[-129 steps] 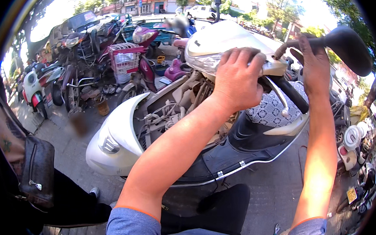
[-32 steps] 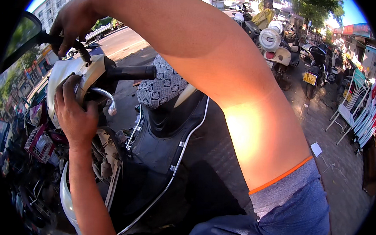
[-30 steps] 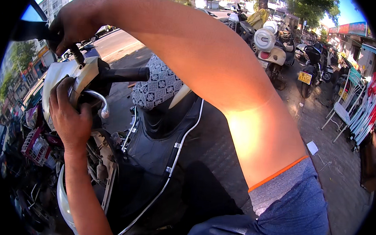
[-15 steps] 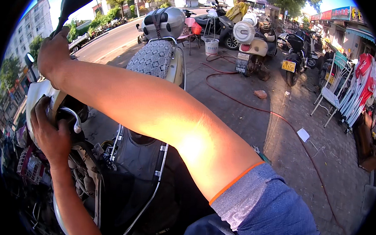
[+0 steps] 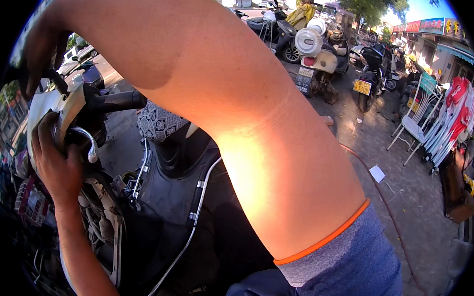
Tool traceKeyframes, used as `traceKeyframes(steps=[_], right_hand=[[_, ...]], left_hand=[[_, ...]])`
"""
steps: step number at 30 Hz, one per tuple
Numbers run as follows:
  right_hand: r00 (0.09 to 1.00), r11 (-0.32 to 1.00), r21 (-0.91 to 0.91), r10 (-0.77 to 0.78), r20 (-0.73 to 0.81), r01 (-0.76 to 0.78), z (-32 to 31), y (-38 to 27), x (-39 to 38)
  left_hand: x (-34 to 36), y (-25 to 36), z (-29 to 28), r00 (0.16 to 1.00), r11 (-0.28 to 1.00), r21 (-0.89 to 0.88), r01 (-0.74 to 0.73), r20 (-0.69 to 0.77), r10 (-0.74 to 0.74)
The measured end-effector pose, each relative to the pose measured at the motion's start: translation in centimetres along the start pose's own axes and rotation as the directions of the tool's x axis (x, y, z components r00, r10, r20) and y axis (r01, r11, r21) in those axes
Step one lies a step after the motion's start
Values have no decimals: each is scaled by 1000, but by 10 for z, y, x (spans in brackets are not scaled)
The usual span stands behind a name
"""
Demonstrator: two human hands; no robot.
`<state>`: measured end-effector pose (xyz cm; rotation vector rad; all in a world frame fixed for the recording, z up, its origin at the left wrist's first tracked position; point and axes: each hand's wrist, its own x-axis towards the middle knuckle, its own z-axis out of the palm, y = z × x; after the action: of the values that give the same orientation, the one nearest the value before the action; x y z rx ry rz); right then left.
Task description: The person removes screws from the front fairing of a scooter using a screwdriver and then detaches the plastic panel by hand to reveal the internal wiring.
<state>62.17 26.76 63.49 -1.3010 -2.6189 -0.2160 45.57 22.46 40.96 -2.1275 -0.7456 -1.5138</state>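
Observation:
A scooter with a white and cream handlebar cowl [image 5: 70,104] stands at my left. My left hand [image 5: 58,163] is closed on the near side of this cowl, fingers laid over its face and thumb apart, beside a silver brake lever [image 5: 92,148]. My right arm crosses over the scooter, and my right hand [image 5: 41,52] is bent down in shadow at the far-left rim. Its fingers curl at a dark mirror [image 5: 14,75], whose shape is partly hidden. A black handlebar grip [image 5: 116,101] sticks out beneath my right forearm.
The scooter's patterned seat [image 5: 160,123] and chrome side rail [image 5: 199,199] lie below my arm. Behind stand parked scooters [image 5: 319,61] and a motorcycle [image 5: 368,82]. At right are a white metal chair [image 5: 415,125] and folded red-and-white poles [image 5: 453,122]. A red hose [image 5: 389,207] crosses the paving.
My right hand has swung left and down, with its elbow raised. The mirror has left its place at the top and now sits lower left. My left hand stays on the cowl.

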Motion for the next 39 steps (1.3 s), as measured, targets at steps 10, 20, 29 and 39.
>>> traceKeyframes(steps=[10,20,29,39], right_hand=[[407,909,417,375,-833,15,95,-32,-94],[682,871,-44,352,-641,-490,81,17,-1],[969,667,708,217,116,-234,16,2,9],[957,998,55,-25,-289,43,-4,-54,-124]], left_hand=[[1,1,10,1000,1000,3,-20,7,20],[-1,-8,3,1000,999,40,-6,10,6],[5,9,-3,1000,1000,-4,-7,-4,6],[8,17,6,999,996,-86,-18,-33,15]])
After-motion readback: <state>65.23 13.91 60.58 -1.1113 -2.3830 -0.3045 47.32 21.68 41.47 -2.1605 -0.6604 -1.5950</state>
